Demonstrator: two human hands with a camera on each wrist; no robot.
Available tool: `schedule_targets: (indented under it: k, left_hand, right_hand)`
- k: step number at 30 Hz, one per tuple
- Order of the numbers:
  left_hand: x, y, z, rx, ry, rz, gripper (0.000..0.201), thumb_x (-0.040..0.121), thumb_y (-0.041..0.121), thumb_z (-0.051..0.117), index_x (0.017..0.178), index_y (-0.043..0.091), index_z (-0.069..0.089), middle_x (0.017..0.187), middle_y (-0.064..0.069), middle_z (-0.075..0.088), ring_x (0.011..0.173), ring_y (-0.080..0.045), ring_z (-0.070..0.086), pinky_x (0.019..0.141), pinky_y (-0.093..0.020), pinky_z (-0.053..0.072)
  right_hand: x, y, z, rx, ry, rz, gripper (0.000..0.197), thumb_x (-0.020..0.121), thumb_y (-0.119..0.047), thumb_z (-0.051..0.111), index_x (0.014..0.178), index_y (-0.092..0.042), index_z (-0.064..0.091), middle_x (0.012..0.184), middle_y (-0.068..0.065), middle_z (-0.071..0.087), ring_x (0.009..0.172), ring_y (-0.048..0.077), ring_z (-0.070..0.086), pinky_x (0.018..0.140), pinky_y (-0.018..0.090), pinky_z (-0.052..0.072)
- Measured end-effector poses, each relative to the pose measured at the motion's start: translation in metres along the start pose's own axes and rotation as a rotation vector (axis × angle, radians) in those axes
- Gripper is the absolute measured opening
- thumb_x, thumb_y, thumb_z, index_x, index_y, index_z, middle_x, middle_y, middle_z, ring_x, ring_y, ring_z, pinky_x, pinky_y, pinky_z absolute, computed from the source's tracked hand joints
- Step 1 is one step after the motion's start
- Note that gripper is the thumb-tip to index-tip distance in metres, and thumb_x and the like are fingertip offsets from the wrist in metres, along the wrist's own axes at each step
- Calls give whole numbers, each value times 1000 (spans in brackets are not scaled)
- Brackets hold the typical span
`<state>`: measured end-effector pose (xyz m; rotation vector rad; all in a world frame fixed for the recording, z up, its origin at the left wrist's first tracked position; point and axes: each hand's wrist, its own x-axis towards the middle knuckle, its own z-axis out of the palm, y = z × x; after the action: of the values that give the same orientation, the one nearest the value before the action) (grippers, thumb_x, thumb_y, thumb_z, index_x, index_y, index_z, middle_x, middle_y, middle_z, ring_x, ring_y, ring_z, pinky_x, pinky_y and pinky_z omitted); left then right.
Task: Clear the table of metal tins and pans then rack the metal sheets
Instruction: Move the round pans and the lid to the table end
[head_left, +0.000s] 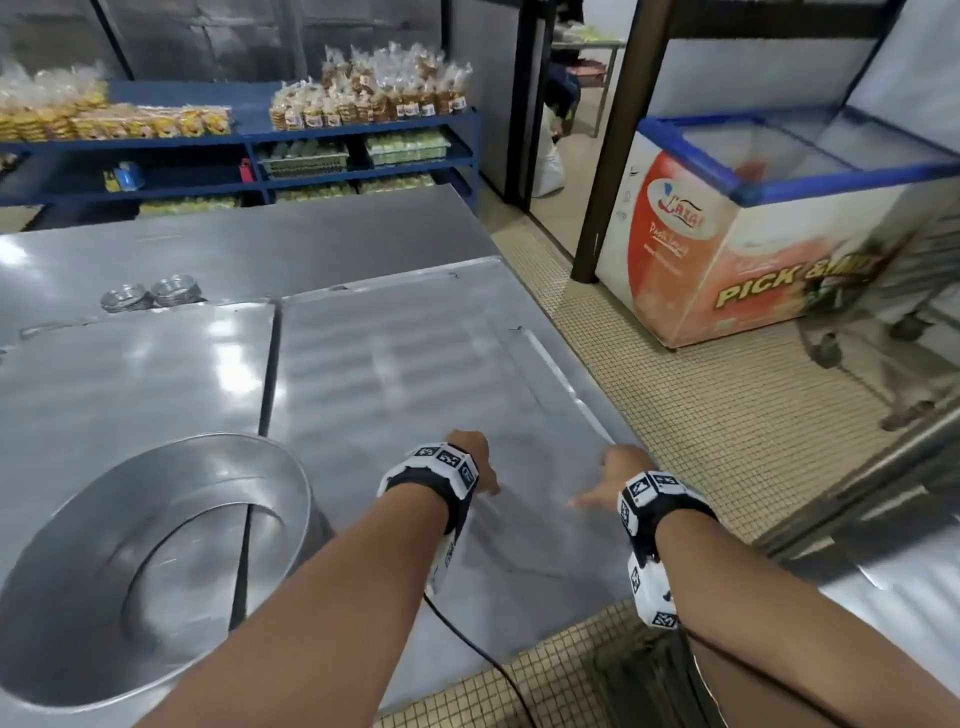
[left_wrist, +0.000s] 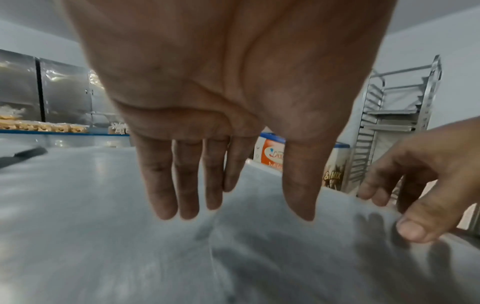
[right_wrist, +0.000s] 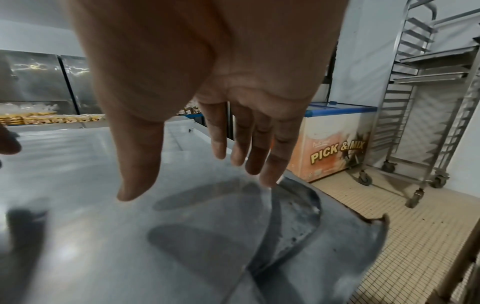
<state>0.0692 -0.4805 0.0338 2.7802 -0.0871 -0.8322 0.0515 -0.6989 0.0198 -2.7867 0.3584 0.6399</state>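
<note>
While both hands hover low over the near sheet (head_left: 415, 364), nothing is gripped yet. Left hand (left_wrist: 221, 102) has fingers (left_wrist: 161, 185) straight, close together, thumb apart, tips just above the sheet surface; contact can't be told. Right hand (right_wrist: 207, 72) also spread and relaxed, fingers (right_wrist: 270, 168) pointing down toward the sheet's right edge, little fingertip at or touching the raised lip; thumb held off to the side.

The sheet lies flat under both sets of fingertips, its worn corner (right_wrist: 374, 222) just beyond the right fingers, overhanging the floor. A second sheet (head_left: 130, 389) sits left of the left fingers, with a ring pan (head_left: 156, 545) on it nearer the person. Small tins (head_left: 150, 296) are stacked well past the fingertips. Rack (right_wrist: 428, 102) stands far right of the right fingers.

Likely step: picking up the near sheet. Risks: flat sheet gives little purchase, so fingers may slip off the lip; the ragged corner could nick a finger; lifting one side only could tip it off the table edge. Pan and tins still on the table suggest clearing isn't finished.
</note>
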Motion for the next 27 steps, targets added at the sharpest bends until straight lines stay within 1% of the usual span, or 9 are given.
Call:
schedule_targets:
  k: [2, 5, 7, 8, 12, 16, 20, 24, 27]
  left_hand:
    - [13, 10, 9, 22, 10, -20, 61, 83, 46, 77, 124, 4, 61, 130, -14, 60, 119, -33, 60, 89, -36, 50]
    - [31, 19, 27, 89, 69, -69, 102, 70, 69, 75, 142, 4, 43, 139, -12, 46, 131, -33, 43, 109, -41, 40]
    - [39, 21, 38, 95, 109, -119, 130, 49, 81, 76, 144, 3, 34, 134, -10, 40, 129, -33, 39, 108, -45, 41]
    - [41, 22, 41, 79, 120, -138, 135, 41, 81, 78, 143, 4, 33, 132, -9, 38, 128, -33, 37, 105, -47, 43]
    - [42, 25, 41, 83, 142, -173, 131, 30, 76, 85, 135, 9, 41, 125, -6, 34, 123, -31, 38, 97, -47, 44]
    - [50, 24, 40, 40, 140, -217, 137, 23, 72, 88, 134, 8, 41, 123, -6, 35, 121, -30, 39, 99, -45, 45]
    - [50, 23, 37, -14, 149, -245, 136, 23, 68, 91, 133, 8, 37, 122, -6, 35, 120, -30, 40, 101, -45, 48]
    - [48, 18, 38, -142, 238, -259, 133, 23, 63, 94, 129, 7, 36, 119, -6, 32, 117, -30, 45, 99, -39, 50]
    - [45, 12, 31, -159, 293, -210, 126, 34, 61, 94, 130, 6, 33, 123, -7, 30, 118, -30, 42, 100, -38, 46]
  right_hand:
    - [8, 6, 3, 1, 14, 7, 91, 44, -66, 86, 114, -12, 65, 118, 9, 66, 108, 27, 64, 90, 32, 56]
    - [19, 13, 12, -15, 50, 11, 113, 26, -73, 80, 123, -19, 56, 125, 9, 54, 120, 30, 52, 98, 37, 51]
    - [20, 13, 16, -9, 70, -7, 118, 27, -70, 81, 129, -22, 47, 129, 9, 45, 128, 33, 41, 104, 41, 45]
    - [21, 13, 16, -4, 68, -12, 122, 26, -69, 83, 132, -22, 43, 131, 9, 43, 130, 34, 37, 105, 42, 43]
    - [30, 9, 16, 33, -8, 109, 137, 33, -61, 92, 145, -14, 29, 147, 16, 29, 140, 37, 22, 112, 46, 32]
    - [39, 4, 11, 25, -56, 189, 150, 38, -53, 96, 151, -6, 10, 154, 22, 15, 146, 40, 8, 118, 50, 22]
    - [40, -1, 10, 52, -10, 162, 142, 33, -48, 98, 143, -6, 18, 150, 19, 22, 142, 37, 14, 110, 47, 35]
    - [32, -7, 2, 71, 28, 144, 137, 32, -44, 100, 140, -10, 22, 147, 18, 24, 138, 41, 24, 104, 49, 42]
    - [22, -14, -10, 135, 27, 120, 134, 34, -37, 101, 138, -12, 22, 142, 17, 26, 131, 43, 39, 101, 52, 45]
